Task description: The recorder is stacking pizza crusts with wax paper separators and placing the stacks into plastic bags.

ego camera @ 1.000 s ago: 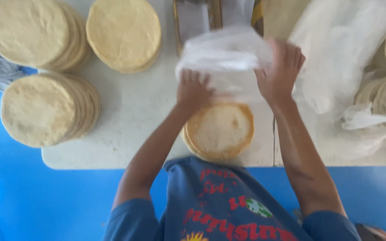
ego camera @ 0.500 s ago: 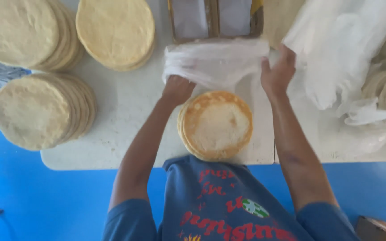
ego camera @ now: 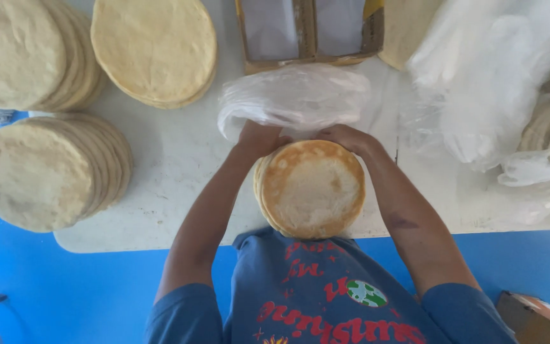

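Lowered since the earlier frame, left hand (ego camera: 259, 138) and right hand (ego camera: 351, 137) grip closed on plastic bag (ego camera: 294, 99) mouth at flatbread stack (ego camera: 311, 189); bagging step, next sliding it over

Centre of frame: left hand (ego camera: 259, 139) and right hand (ego camera: 350, 137) grip the far edge of a browned flatbread stack (ego camera: 311, 188), touching a clear plastic bag (ego camera: 294, 97). Three paler stacks (ego camera: 36, 172) occupy the white desk (ego camera: 173, 159) at left.
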